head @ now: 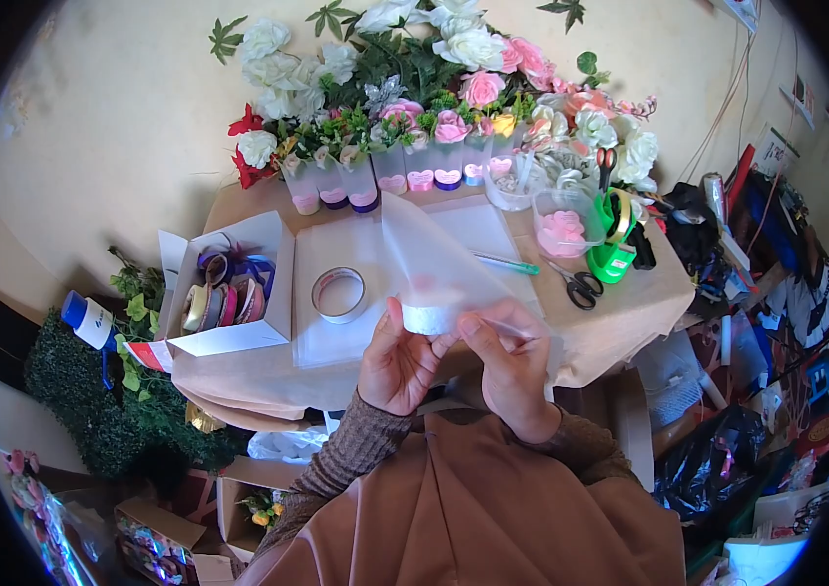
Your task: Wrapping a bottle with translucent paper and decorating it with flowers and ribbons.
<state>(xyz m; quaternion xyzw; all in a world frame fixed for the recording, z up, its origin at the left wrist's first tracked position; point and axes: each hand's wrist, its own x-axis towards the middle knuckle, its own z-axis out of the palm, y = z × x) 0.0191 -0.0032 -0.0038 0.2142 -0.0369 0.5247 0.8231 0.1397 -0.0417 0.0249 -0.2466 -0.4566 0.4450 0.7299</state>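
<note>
A translucent plastic sheet [433, 253] is curled into a cone-like shape around a short white disc [425, 320], possibly foam. My left hand [396, 362] supports the disc from the left, with its thumb against the side. With thumb and fingers, my right hand [513, 366] pinches the sheet's lower right part beside the disc. Both hands are above the table's near edge. Beyond the left hand, a roll of double-sided or clear tape [339, 295] lies flat on a stack of translucent sheets [316, 253]. A green-capped pen [506, 262] rests on the stack's right side.
A white box [235, 344] of ribbon rolls stands left. On the right are black-handled scissors [581, 287], a green tape dispenser [611, 256] and a plastic tub [568, 223] with pink labels. Behind stand several translucent flower cylinders [363, 187] and artificial flowers [414, 55].
</note>
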